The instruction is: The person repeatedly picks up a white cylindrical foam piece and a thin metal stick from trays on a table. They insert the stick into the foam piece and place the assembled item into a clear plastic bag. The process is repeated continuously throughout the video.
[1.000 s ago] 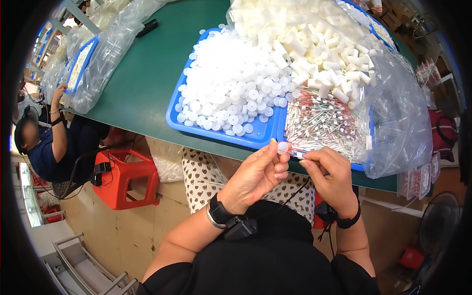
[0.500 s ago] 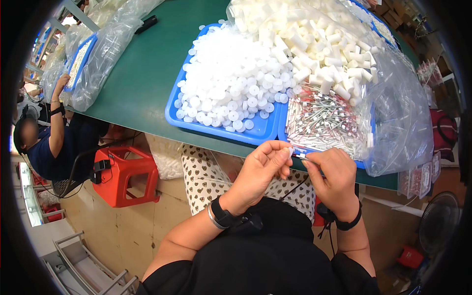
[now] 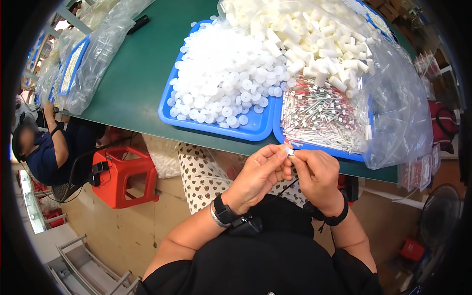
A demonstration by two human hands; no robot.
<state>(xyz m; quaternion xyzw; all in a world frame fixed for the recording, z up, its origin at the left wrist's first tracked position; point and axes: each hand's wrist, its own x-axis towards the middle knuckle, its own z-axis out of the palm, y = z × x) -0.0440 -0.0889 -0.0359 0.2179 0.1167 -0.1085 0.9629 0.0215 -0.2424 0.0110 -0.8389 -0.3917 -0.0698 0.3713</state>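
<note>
My left hand (image 3: 265, 172) is closed in a pinch on a small white piece (image 3: 289, 151), in front of the right-hand tray's near edge. From the other side my right hand (image 3: 318, 174) meets it, thumb and forefinger pinched on a thin white-tipped rod, mostly hidden by the fingers. Beyond my hands, a blue tray (image 3: 216, 131) holds a heap of translucent white discs (image 3: 231, 73). Beside it a second blue tray (image 3: 319, 147) carries many thin rods with white ends (image 3: 319, 115), some reddish, with cream foam-like tubes (image 3: 324, 46) piled behind.
Clear plastic sheeting (image 3: 393, 108) drapes over the right side of the green table (image 3: 132, 91). A dark marker-like object (image 3: 138, 24) lies at the back. On the left are a red stool (image 3: 125, 177) and another person (image 3: 46, 152); a fan (image 3: 437, 223) stands at right.
My right hand has moved left, and its fingertips now meet those of my left hand at the white piece. The view has shifted slightly. The other person's arm has lowered.
</note>
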